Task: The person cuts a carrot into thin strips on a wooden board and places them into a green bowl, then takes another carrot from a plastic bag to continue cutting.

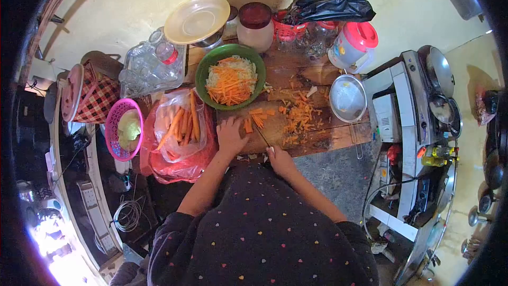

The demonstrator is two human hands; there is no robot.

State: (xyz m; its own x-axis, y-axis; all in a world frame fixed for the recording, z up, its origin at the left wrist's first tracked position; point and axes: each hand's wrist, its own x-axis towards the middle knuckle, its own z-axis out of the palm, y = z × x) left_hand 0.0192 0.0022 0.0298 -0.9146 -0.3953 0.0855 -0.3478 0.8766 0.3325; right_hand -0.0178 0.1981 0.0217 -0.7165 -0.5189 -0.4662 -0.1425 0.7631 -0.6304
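My left hand (231,135) lies on the wooden cutting board (274,126) with its fingers spread, right beside a short carrot piece (248,125). In my right hand (281,160) is a knife (262,137), its blade pointing up and left toward cut carrot sticks (258,118). Carrot peelings (300,119) are scattered to the right of the sticks. Just beyond the board stands a green bowl (200,86) of shredded carrot over a pale shredded vegetable. Whole carrots (182,124) fill an opened plastic bag (159,114) left of my left hand.
A metal strainer (347,98) lies on the table's right, with a pink-lidded pitcher (353,45) behind it. At left are a pink basket (109,132) and a tray of glassware (153,66). Jars (255,29) line the wall. A stove (415,92) stands far right.
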